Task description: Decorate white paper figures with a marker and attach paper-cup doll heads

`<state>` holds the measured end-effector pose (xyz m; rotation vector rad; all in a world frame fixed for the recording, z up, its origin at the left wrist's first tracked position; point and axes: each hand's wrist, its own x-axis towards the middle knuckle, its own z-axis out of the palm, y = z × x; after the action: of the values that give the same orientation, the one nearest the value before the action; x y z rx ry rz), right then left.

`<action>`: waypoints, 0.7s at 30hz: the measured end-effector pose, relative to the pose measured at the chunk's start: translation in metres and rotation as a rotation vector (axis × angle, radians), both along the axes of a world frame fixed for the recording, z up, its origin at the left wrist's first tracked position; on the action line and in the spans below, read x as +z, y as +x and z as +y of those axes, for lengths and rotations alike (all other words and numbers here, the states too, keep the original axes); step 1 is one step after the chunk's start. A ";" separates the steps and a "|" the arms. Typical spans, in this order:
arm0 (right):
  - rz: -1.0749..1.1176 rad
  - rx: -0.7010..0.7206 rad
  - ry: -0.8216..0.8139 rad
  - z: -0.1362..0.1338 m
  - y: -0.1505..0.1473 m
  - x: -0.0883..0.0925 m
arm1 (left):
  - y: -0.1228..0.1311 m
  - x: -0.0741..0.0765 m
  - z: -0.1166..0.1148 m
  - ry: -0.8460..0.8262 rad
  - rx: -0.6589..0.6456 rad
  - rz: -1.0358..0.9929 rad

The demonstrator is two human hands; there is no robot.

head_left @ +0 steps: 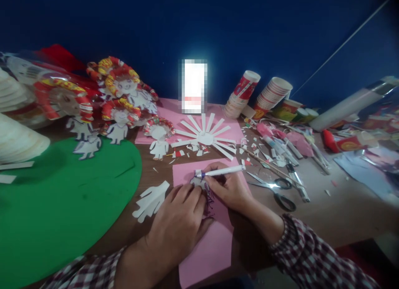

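Observation:
My right hand (230,189) grips a white marker (220,171) with a blue tip, its tip touching a small white paper cutout (198,181) that lies on a pink paper sheet (212,243). My left hand (177,222) lies on the pink sheet with fingers curled, pressing the cutout down; dark pen lines show on it between the two hands. A white paper hand-shaped cutout (151,200) lies just left of my left hand on the brown table.
Black-handled scissors (276,188) lie right of my right hand. A big green disc (62,197) covers the left. A white paper sunburst (205,136), paper dolls with red curls (121,102), stacked paper cups (243,94), pens and scraps fill the back.

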<state>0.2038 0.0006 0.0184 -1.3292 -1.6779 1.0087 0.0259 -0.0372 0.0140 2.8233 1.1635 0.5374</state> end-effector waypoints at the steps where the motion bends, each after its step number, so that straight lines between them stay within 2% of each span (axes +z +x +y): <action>1: -0.004 0.002 -0.003 0.000 0.000 0.000 | 0.000 0.000 0.000 -0.004 -0.001 0.001; 21: -0.039 0.005 0.035 0.000 0.001 0.000 | 0.001 0.000 0.000 -0.010 -0.011 0.000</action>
<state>0.2049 0.0010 0.0179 -1.3305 -1.7210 0.9571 0.0264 -0.0368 0.0144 2.8195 1.1467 0.5287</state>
